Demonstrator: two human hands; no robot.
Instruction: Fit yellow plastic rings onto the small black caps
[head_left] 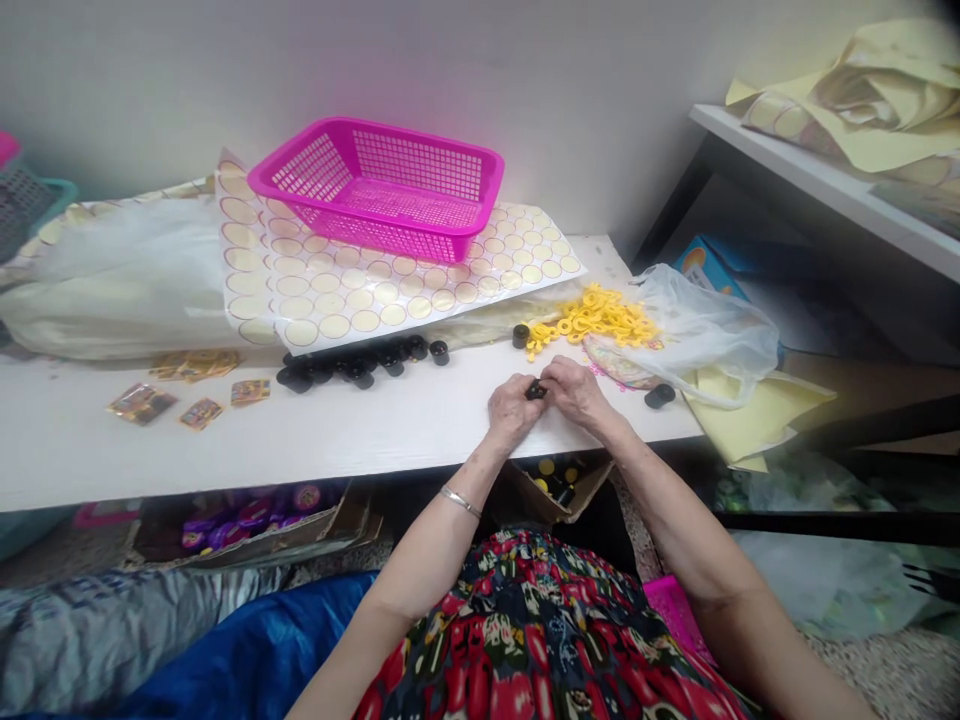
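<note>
My left hand [511, 408] is closed round a small black cylindrical piece [535, 390] just above the table's front part. Against the same piece, the fingers of my right hand [574, 392] are pinched together; whether they hold something small as well is hidden. Beyond my hands lies a pile of yellow plastic ring pieces [600, 318], with one black cylinder [520, 336] at its left end. Another black cylinder [660, 396] rests on its side to the right. Several more black cylinders [360, 366] are grouped to the left.
A pink plastic basket [390, 243] sits on sheets of round stickers [352, 300] at the back. Small printed cards [202, 413] lie at the left. A clear plastic bag [697, 325] is at the right, below a white shelf [825, 190]. Under the table stands an open carton [592, 490].
</note>
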